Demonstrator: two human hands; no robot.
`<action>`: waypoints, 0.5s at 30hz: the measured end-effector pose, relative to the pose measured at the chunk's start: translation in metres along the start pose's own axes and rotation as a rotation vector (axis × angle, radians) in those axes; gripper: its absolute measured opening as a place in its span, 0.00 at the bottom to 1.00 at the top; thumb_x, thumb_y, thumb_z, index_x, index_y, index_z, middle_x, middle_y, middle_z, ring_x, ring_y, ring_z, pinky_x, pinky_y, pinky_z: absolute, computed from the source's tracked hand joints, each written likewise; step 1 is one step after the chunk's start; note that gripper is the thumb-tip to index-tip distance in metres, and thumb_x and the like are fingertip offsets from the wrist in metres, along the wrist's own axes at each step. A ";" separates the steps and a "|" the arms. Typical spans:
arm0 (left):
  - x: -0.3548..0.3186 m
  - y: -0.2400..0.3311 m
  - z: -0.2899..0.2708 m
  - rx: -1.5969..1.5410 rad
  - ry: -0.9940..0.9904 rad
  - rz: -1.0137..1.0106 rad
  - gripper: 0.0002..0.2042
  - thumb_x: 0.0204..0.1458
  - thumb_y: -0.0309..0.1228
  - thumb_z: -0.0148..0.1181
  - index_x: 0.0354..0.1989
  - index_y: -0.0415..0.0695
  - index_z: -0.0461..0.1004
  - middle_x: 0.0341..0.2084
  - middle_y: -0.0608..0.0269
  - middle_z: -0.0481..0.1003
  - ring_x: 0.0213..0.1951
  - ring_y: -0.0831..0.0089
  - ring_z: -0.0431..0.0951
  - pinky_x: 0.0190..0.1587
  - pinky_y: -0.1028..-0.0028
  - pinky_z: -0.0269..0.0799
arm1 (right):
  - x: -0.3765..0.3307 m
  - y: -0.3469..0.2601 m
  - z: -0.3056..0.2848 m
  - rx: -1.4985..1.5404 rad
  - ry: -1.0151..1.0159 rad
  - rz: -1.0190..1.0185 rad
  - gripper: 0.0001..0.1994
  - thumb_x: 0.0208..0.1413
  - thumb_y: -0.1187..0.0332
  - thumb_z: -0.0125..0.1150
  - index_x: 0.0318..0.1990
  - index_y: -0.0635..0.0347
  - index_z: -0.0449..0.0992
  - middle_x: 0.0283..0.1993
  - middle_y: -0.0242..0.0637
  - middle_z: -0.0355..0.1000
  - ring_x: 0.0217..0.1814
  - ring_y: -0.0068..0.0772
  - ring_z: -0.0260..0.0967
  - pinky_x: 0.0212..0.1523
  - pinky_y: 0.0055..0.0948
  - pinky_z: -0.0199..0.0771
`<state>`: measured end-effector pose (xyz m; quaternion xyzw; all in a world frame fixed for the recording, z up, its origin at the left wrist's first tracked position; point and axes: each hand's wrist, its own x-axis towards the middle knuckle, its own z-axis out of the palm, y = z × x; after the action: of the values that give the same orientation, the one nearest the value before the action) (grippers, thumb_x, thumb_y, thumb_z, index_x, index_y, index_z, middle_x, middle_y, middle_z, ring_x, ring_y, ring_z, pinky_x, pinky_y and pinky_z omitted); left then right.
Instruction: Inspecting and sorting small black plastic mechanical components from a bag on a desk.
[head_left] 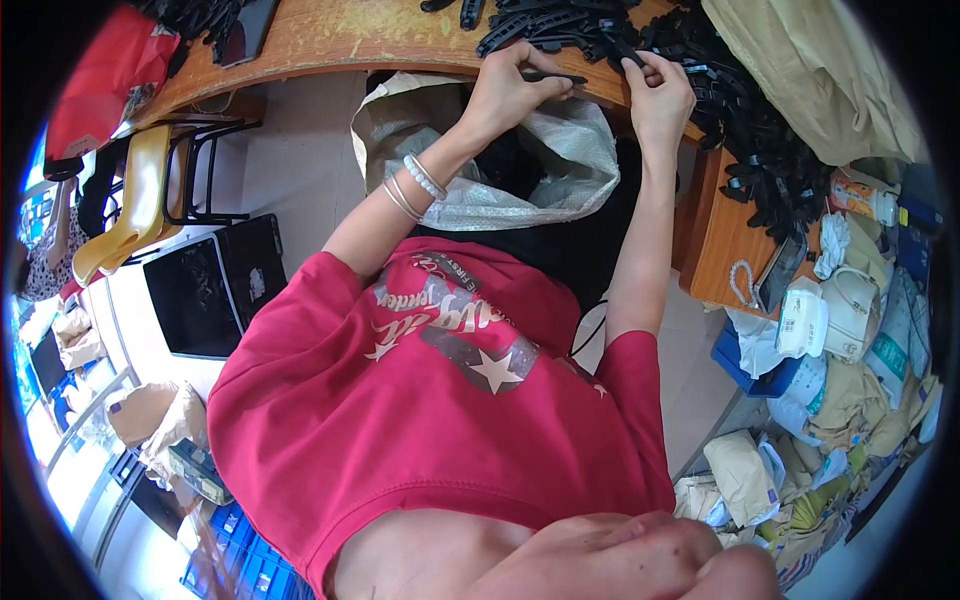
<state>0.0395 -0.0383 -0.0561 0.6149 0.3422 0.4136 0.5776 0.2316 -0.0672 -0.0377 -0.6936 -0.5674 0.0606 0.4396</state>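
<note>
My left hand (pixel 506 95) is at the front edge of the wooden table (pixel 390 35), its fingers closed on a slim black piece (pixel 552 77) that looks like plastic. To its right, my right hand (pixel 662 100) pinches another narrow black piece (pixel 626 48) between thumb and fingers. The two hands are apart. Behind them lies a heap of similar black pieces (pixel 540 28), and more are piled (pixel 775 180) to the right of my right hand. Below my hands, a white woven sack (pixel 510 212) hangs open at the table edge, with something dark inside.
A large tan paper bag (pixel 810 75) lies on the table at right. A phone (pixel 780 275) and a beaded bracelet (pixel 742 283) rest near the table's right corner. At left stand a yellow chair (pixel 140 195) and a red bag (pixel 105 85). Bags crowd the lower right.
</note>
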 end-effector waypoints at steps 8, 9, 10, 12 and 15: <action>0.001 0.021 -0.007 -0.288 -0.065 -0.330 0.14 0.62 0.35 0.47 0.40 0.33 0.69 0.33 0.51 0.76 0.26 0.68 0.79 0.34 0.76 0.78 | -0.020 -0.017 -0.025 0.737 -0.031 0.252 0.11 0.52 0.80 0.60 0.45 0.68 0.77 0.35 0.35 0.75 0.34 0.20 0.72 0.38 0.17 0.72; 0.001 0.020 -0.005 -0.358 -0.087 -0.316 0.14 0.62 0.34 0.47 0.42 0.32 0.69 0.32 0.52 0.76 0.27 0.68 0.80 0.34 0.76 0.78 | -0.027 -0.021 -0.027 0.793 -0.100 0.221 0.11 0.51 0.81 0.59 0.44 0.69 0.77 0.36 0.37 0.74 0.34 0.21 0.73 0.37 0.16 0.72; 0.002 0.020 0.000 -0.430 -0.118 -0.301 0.14 0.62 0.34 0.46 0.44 0.31 0.69 0.31 0.53 0.76 0.29 0.69 0.80 0.35 0.76 0.78 | -0.036 -0.029 -0.030 0.759 -0.163 0.244 0.11 0.50 0.82 0.59 0.43 0.69 0.77 0.39 0.38 0.74 0.35 0.23 0.73 0.38 0.17 0.72; -0.002 0.021 -0.001 -0.429 -0.111 -0.299 0.16 0.63 0.33 0.46 0.48 0.31 0.69 0.31 0.53 0.77 0.33 0.68 0.80 0.37 0.76 0.78 | -0.048 -0.043 -0.024 0.785 -0.249 0.215 0.11 0.50 0.82 0.60 0.42 0.70 0.78 0.41 0.38 0.74 0.38 0.24 0.74 0.41 0.20 0.73; -0.010 0.032 0.001 -0.306 -0.194 -0.199 0.17 0.62 0.33 0.48 0.46 0.28 0.73 0.31 0.49 0.78 0.34 0.66 0.81 0.38 0.75 0.80 | -0.056 -0.054 -0.020 0.604 -0.100 0.135 0.10 0.49 0.82 0.61 0.41 0.70 0.78 0.41 0.38 0.74 0.38 0.25 0.74 0.41 0.20 0.73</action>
<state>0.0340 -0.0506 -0.0252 0.5201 0.2772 0.3406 0.7326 0.1838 -0.1272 -0.0120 -0.5640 -0.4974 0.2893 0.5923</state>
